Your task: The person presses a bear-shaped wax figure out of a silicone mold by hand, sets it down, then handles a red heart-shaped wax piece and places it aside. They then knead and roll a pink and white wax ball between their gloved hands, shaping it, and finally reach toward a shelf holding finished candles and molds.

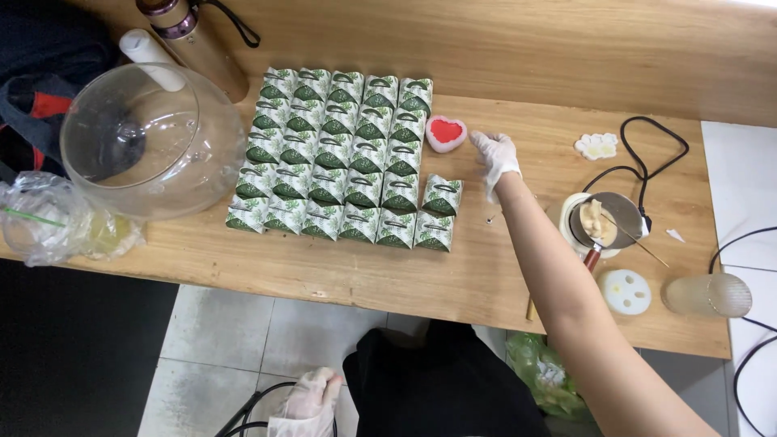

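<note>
The gloved right hand (494, 154) rests on the wooden worktop (356, 267) with fingers loosely spread and holding nothing, its fingertips pointing toward a red heart-shaped mould (446, 133) that lies just beside them at about ten o'clock, not quite touching. Directly at nine o'clock of the mould stands a block of green leaf-patterned boxes (344, 154) in tidy rows. The gloved left hand (312, 398) hangs below the worktop edge, loosely curled near a black cable (252, 406); I cannot tell if it grips it.

A wooden desk (453, 283) is stretching across under even light, pale floor tiles (227, 324) showing below its near edge.
</note>
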